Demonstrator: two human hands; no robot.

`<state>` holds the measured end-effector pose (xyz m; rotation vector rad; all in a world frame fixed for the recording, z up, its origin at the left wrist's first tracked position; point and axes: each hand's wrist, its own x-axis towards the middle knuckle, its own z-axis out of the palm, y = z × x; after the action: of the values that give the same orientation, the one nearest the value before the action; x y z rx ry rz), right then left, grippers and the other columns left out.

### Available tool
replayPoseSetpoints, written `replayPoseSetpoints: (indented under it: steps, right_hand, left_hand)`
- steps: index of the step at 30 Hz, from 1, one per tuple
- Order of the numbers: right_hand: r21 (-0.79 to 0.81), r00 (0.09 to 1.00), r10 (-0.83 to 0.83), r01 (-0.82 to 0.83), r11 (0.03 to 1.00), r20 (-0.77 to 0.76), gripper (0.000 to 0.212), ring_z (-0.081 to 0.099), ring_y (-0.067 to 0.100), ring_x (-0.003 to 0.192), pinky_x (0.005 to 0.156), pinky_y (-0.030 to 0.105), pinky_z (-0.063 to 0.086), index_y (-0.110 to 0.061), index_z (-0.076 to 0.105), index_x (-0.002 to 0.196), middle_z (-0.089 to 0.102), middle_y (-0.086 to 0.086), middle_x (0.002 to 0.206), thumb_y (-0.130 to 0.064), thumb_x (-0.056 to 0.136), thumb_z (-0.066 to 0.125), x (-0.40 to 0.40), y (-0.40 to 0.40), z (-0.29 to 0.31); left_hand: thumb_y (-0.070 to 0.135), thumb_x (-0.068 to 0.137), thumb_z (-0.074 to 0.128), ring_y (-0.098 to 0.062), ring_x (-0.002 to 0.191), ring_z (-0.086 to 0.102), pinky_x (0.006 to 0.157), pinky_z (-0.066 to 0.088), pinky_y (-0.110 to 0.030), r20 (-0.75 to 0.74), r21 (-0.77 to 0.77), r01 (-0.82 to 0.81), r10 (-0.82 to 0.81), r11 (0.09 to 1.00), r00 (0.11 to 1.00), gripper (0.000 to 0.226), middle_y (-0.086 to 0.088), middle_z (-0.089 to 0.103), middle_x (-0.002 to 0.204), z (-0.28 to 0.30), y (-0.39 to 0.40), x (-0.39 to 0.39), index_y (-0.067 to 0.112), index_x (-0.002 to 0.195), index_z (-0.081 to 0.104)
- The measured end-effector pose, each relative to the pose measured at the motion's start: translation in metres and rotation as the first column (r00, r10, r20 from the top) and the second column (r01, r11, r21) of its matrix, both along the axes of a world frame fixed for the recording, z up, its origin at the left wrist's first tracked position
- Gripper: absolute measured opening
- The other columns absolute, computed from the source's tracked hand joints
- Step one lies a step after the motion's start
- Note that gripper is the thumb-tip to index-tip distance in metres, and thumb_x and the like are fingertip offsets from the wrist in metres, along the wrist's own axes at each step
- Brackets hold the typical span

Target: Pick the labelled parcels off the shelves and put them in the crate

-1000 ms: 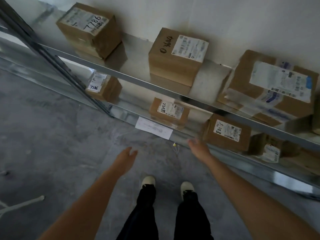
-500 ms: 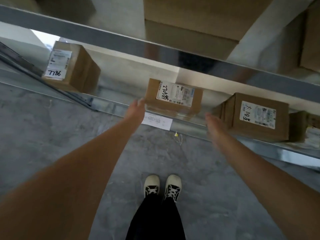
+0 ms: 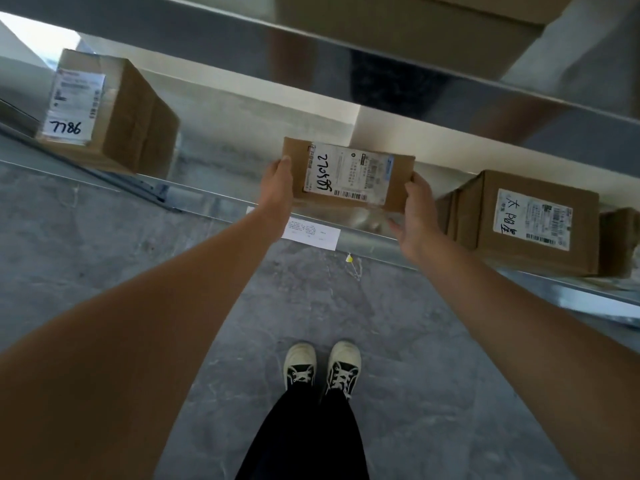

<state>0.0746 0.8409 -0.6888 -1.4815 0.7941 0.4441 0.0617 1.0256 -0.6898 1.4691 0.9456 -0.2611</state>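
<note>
Both hands have closed onto the small parcel (image 3: pixel 348 174), left hand (image 3: pixel 277 192) gripping its left end and right hand (image 3: pixel 414 211) its right end, just above the low shelf (image 3: pixel 221 202) edge.

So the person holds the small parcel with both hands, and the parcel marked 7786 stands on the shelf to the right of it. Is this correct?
Not quite. The head view shows both hands, left hand and right hand, holding the small parcel, but the parcel marked 7786 stands on the shelf to the left of it, not the right.
</note>
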Motion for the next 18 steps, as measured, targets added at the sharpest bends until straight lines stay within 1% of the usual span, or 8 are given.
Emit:
replayPoseSetpoints:
  steps: [3,6,9,10,13,14,16,18]
  right_hand:
    - [-0.023,0.991,0.005,-0.001,1.0,0.136,0.029,0.058,0.013,0.107,0.096,0.038,0.047,-0.033,0.047,0.123,0.062,-0.002,0.115,-0.02,0.099,0.037,-0.008,0.0,-0.005]
    - [-0.029,0.985,0.053,-0.049,0.998,0.167,0.031,0.058,0.013,0.109,0.089,0.032,0.046,-0.035,0.045,0.124,0.061,0.0,0.12,-0.02,0.099,0.036,-0.012,0.005,-0.003]
    - [-0.049,0.985,0.073,-0.066,0.997,0.154,0.03,0.056,0.009,0.108,0.09,0.033,0.044,-0.035,0.047,0.124,0.061,-0.003,0.122,-0.022,0.099,0.036,-0.011,0.004,0.001]
    - [-0.055,0.986,0.095,-0.089,0.995,0.134,0.032,0.054,0.009,0.11,0.092,0.035,0.044,-0.034,0.049,0.127,0.059,-0.004,0.125,-0.024,0.099,0.036,-0.011,0.002,0.003]
    - [-0.032,0.985,0.173,-0.172,0.985,0.03,0.039,0.052,0.012,0.112,0.097,0.038,0.042,-0.031,0.049,0.136,0.056,-0.006,0.127,-0.025,0.101,0.034,-0.008,-0.006,0.007]
    - [-0.012,0.984,0.175,-0.175,0.984,-0.012,0.036,0.052,0.013,0.111,0.099,0.038,0.042,-0.03,0.05,0.134,0.057,-0.005,0.124,-0.026,0.102,0.034,-0.005,-0.007,0.008]
    - [0.015,0.98,0.185,-0.184,0.983,-0.068,0.032,0.053,0.016,0.115,0.105,0.04,0.04,-0.029,0.052,0.129,0.058,-0.005,0.12,-0.028,0.103,0.034,-0.002,-0.008,0.007]
    - [0.02,0.982,0.169,-0.168,0.986,-0.087,0.029,0.051,0.018,0.122,0.109,0.044,0.038,-0.028,0.053,0.126,0.057,-0.003,0.127,-0.03,0.103,0.036,0.0,-0.006,0.005]
  left_hand:
    - [0.025,0.101,0.033,-0.017,0.09,0.057,0.076,0.045,-0.028,0.069,-0.001,-0.142,0.141,0.99,0.988,0.032,-0.005,0.061,0.104,-0.008,0.001,-0.018,0.01,0.124,0.049]
    - [0.027,0.101,0.033,-0.014,0.084,0.058,0.079,0.048,-0.031,0.064,-0.012,-0.183,0.184,0.983,0.981,0.024,-0.002,0.06,0.096,-0.014,0.001,-0.025,0.016,0.114,0.05]
    - [0.031,0.099,0.036,-0.016,0.09,0.059,0.09,0.049,-0.035,0.062,-0.019,-0.181,0.182,0.983,0.981,0.02,-0.002,0.062,0.099,-0.016,0.001,-0.025,0.021,0.104,0.053]
    - [0.033,0.099,0.038,-0.015,0.09,0.059,0.089,0.05,-0.033,0.063,-0.021,-0.182,0.183,0.983,0.981,0.021,0.0,0.063,0.098,-0.015,0.002,-0.024,0.021,0.102,0.054]
    - [0.035,0.1,0.038,-0.005,0.08,0.056,0.072,0.044,-0.021,0.034,-0.024,-0.154,0.155,0.988,0.987,0.025,0.006,0.062,0.09,-0.01,0.006,-0.019,0.019,0.107,0.056]
    - [0.037,0.1,0.037,-0.004,0.08,0.055,0.074,0.043,-0.022,0.021,-0.035,-0.133,0.134,0.99,0.991,0.027,0.006,0.062,0.092,-0.008,0.007,-0.016,0.019,0.108,0.056]
    - [0.039,0.101,0.036,-0.004,0.085,0.053,0.089,0.038,-0.025,-0.019,-0.064,-0.048,0.047,0.997,0.999,0.027,0.006,0.06,0.095,-0.008,0.011,-0.011,0.02,0.11,0.052]
    - [0.042,0.101,0.034,-0.008,0.1,0.051,0.101,0.032,-0.03,-0.044,-0.101,0.022,-0.026,0.995,0.999,0.033,0.008,0.058,0.101,-0.006,0.014,-0.005,0.019,0.119,0.049]
